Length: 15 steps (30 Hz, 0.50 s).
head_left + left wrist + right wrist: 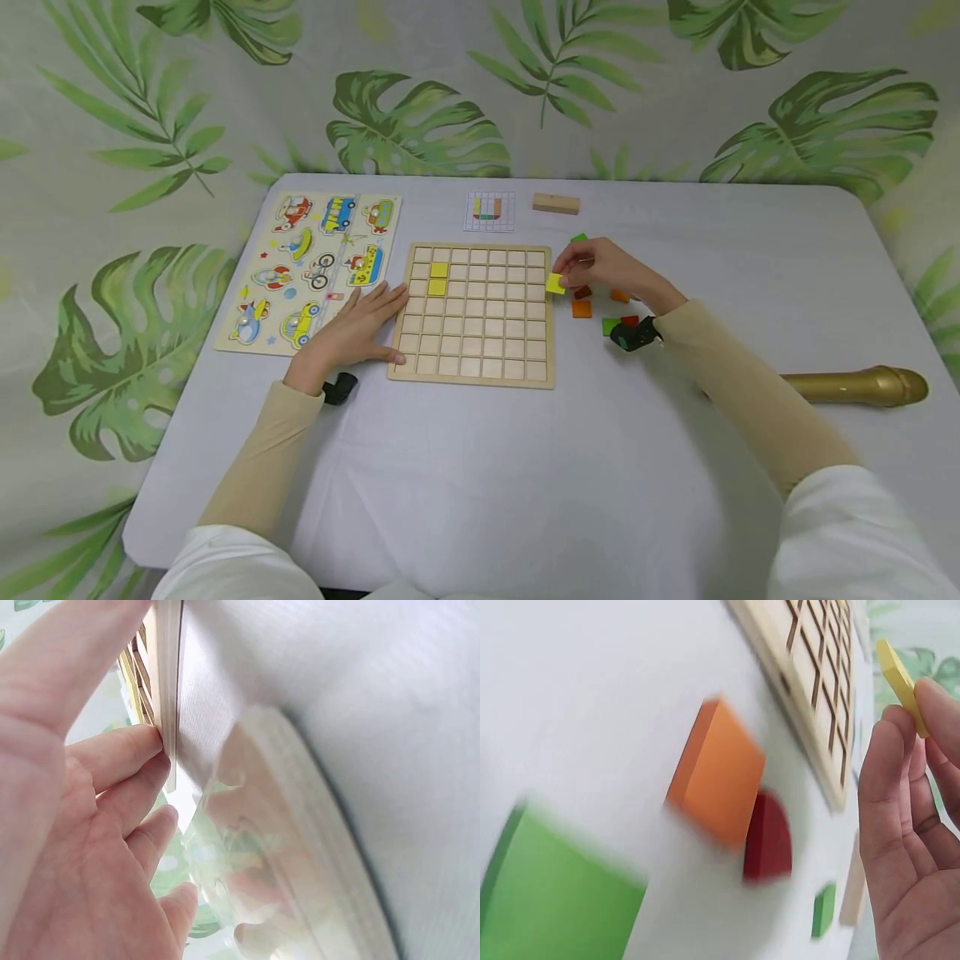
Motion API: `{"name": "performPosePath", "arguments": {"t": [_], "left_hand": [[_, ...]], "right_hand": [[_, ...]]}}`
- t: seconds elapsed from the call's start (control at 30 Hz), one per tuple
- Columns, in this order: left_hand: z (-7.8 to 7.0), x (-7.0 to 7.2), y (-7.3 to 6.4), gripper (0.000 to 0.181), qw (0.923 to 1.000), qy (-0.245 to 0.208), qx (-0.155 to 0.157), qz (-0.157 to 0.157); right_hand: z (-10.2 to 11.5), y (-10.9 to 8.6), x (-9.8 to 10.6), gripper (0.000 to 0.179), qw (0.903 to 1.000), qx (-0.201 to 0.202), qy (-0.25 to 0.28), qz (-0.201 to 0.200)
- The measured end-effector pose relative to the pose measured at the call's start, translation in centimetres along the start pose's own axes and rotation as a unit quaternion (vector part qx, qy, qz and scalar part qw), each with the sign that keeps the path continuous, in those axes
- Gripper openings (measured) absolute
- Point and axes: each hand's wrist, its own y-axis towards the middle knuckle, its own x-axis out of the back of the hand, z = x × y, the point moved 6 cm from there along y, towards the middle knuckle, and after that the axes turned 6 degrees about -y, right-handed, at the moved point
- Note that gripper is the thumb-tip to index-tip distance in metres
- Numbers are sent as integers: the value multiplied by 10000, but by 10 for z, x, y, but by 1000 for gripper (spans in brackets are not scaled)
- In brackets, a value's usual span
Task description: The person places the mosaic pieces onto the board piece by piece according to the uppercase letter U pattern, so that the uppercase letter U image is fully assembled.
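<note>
My right hand [600,268] pinches a yellow square tile [556,283] between thumb and fingers, just past the right edge of the wooden grid board [472,375]. The right wrist view shows the same yellow tile [900,682] held up by its edge. Two yellow tiles [438,278] sit one above the other in the upper left of the grid. My left hand [358,327] lies with straight fingers at the board's left edge, its fingertips [146,742] touching the side. Beneath my right hand are loose tiles: an orange square [724,780], a dark red rounded piece [769,840] and green ones [562,892].
At the left lies a vehicle puzzle board [262,242]. Behind the grid are a small pattern card [489,227] showing a U shape and a wooden block [556,203]. A gold cylindrical object [855,386] rests at the right under my forearm.
</note>
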Motion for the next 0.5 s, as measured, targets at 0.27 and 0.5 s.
{"name": "performPosePath", "arguments": {"t": [0.27, 0.5], "left_hand": [[0, 0, 0, 103, 10000, -15, -37, -25], [1, 0, 0, 103, 10000, -28, -24, -15]], "right_hand": [[30, 34, -39, 19, 9988, 400, 201, 179], [56, 60, -76, 12, 9961, 773, 226, 370]]}}
